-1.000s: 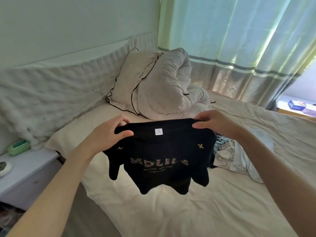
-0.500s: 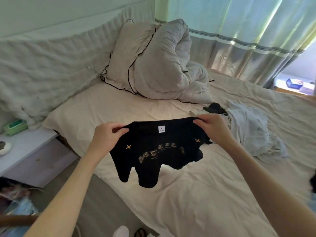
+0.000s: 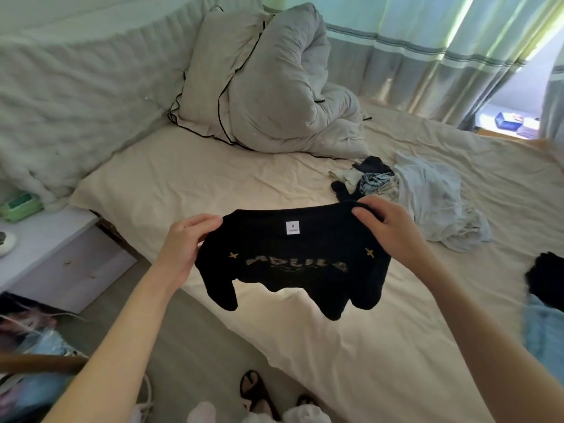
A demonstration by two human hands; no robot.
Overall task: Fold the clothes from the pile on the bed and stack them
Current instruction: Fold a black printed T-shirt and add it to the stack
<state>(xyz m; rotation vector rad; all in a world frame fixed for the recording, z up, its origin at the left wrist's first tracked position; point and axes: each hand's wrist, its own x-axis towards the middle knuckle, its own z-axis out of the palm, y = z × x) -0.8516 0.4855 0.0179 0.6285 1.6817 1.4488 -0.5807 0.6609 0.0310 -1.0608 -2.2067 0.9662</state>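
Matt black cloth shirt (image 3: 293, 267)

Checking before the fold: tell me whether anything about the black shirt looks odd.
The black shirt looks inside out: its white size tag faces the camera and the gold lettering reads mirrored. Both hands, left and right, pinch its shoulders above the bed.

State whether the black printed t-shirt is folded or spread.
Spread: the black printed t-shirt hangs open between left hand and right hand.

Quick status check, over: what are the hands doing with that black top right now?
Left hand and right hand each pinch a shoulder of the black top. Top hangs open above the bed, not yet folded. Unfolded pile lies beyond; nothing blocking.
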